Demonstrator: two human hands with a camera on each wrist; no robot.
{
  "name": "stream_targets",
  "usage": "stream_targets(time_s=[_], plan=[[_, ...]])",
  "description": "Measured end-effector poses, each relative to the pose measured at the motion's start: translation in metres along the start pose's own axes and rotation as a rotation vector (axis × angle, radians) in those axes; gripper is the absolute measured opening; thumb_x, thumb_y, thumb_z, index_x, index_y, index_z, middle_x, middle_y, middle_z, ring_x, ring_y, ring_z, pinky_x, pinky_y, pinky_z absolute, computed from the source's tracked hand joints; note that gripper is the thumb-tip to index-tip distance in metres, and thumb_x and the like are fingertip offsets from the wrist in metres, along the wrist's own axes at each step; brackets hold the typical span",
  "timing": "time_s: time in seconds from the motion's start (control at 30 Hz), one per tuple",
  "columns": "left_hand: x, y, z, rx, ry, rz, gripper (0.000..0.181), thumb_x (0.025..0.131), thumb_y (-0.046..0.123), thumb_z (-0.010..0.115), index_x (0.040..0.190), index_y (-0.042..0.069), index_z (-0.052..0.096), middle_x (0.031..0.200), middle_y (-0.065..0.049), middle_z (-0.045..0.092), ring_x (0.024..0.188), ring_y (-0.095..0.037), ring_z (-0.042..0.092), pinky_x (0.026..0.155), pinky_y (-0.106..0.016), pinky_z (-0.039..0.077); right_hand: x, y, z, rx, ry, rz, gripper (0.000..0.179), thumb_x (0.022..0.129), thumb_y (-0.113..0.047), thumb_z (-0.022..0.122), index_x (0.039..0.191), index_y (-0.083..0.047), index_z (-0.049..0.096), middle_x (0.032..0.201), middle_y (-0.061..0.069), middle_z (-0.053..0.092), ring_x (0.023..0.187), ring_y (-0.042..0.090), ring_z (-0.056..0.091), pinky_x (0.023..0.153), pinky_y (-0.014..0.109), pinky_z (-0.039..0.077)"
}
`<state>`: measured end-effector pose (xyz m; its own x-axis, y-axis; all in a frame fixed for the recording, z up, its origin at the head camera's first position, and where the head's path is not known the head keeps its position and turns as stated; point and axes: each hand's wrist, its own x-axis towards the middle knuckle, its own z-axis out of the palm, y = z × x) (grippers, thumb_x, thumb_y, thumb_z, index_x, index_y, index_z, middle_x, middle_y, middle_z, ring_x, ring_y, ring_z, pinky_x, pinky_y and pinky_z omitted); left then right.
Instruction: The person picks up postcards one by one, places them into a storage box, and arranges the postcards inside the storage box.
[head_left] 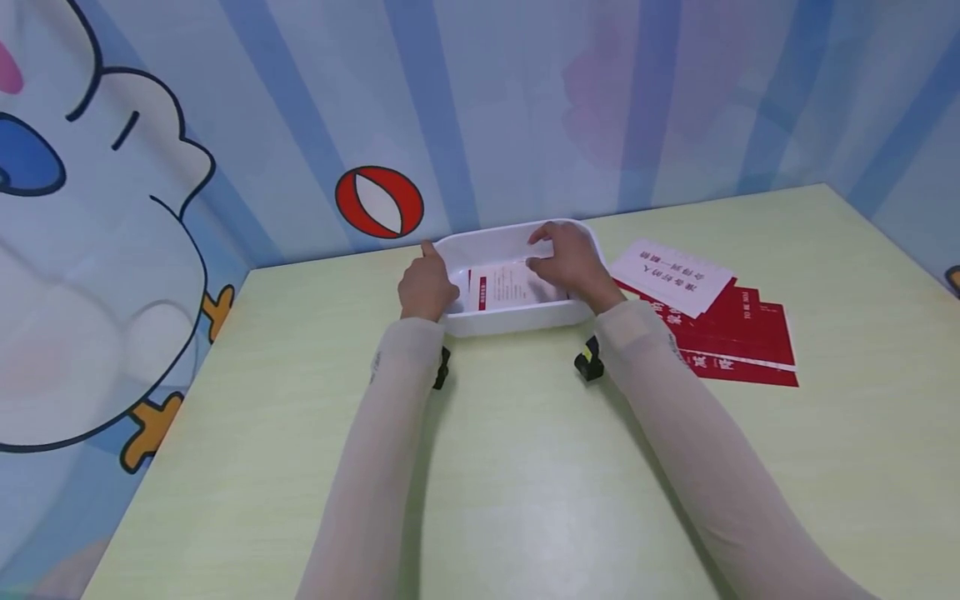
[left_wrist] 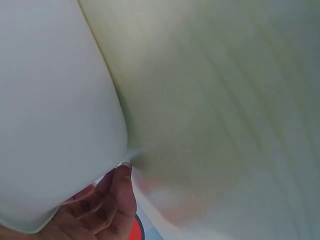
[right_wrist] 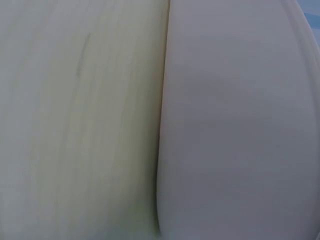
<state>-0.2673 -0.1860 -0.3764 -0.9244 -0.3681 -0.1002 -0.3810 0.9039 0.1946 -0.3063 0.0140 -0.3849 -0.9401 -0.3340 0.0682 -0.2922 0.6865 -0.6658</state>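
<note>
A white plastic bin [head_left: 517, 319] stands on the table against the back wall. My left hand [head_left: 427, 285] grips its left end, with the thumb over the rim; the left wrist view shows the curled fingers [left_wrist: 122, 190] against the bin's outside [left_wrist: 55, 110]. Inside the bin lie white cards [head_left: 517, 285] with red print. Reaching over the right rim, my right hand [head_left: 572, 258] has its thumb at the cards and its fingers spread apart from the thumb. Only the bin's outer wall [right_wrist: 240, 120] and the table appear in the right wrist view; the hand is hidden there.
Right of the bin, several red cards [head_left: 738, 329] overlap on the light wooden table [head_left: 517, 467], with a white printed card [head_left: 671, 275] on top. A striped cartoon backdrop [head_left: 517, 108] rises behind the table and continues along the left side.
</note>
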Motion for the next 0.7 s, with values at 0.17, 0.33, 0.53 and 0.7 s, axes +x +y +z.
stream_targets(time_s=[0.17, 0.33, 0.53, 0.7], plan=[[0.0003, 0.0023, -0.0012, -0.003, 0.006, -0.002, 0.088, 0.091, 0.019, 0.07, 0.159, 0.008, 0.015, 0.137, -0.012, 0.06, 0.121, -0.027, 0.061, 0.105, -0.042, 0.052, 0.0005, 0.0002, -0.0031, -0.007, -0.001, -0.006, 0.038, 0.092, -0.02, 0.063, 0.126, -0.004, 0.06, 0.142, 0.018, 0.053, 0.138, 0.033, 0.039, 0.121, 0.048, 0.029], [0.0009, 0.004, -0.0022, -0.011, 0.002, -0.002, 0.089, 0.091, 0.018, 0.07, 0.159, 0.009, 0.014, 0.137, -0.012, 0.06, 0.121, -0.027, 0.061, 0.106, -0.042, 0.051, -0.0023, -0.0018, -0.0059, -0.034, 0.0, -0.006, 0.039, 0.092, -0.02, 0.064, 0.127, -0.004, 0.059, 0.142, 0.018, 0.052, 0.138, 0.033, 0.039, 0.121, 0.048, 0.028], [0.0016, 0.0017, 0.0, -0.008, 0.009, -0.003, 0.089, 0.091, 0.018, 0.071, 0.159, 0.01, 0.014, 0.136, -0.012, 0.061, 0.119, -0.026, 0.061, 0.104, -0.041, 0.053, -0.0043, -0.0025, -0.0042, -0.007, 0.02, -0.011, 0.039, 0.093, -0.019, 0.062, 0.129, -0.004, 0.058, 0.143, 0.019, 0.051, 0.137, 0.034, 0.04, 0.12, 0.049, 0.03], [0.0018, -0.0009, 0.0026, 0.0, 0.006, 0.002, 0.09, 0.09, 0.017, 0.071, 0.159, 0.01, 0.015, 0.135, -0.012, 0.061, 0.118, -0.026, 0.062, 0.104, -0.042, 0.053, -0.0067, -0.0016, -0.0021, 0.038, 0.098, -0.044, 0.037, 0.094, -0.017, 0.06, 0.128, -0.003, 0.057, 0.138, 0.02, 0.052, 0.13, 0.035, 0.046, 0.114, 0.049, 0.037]])
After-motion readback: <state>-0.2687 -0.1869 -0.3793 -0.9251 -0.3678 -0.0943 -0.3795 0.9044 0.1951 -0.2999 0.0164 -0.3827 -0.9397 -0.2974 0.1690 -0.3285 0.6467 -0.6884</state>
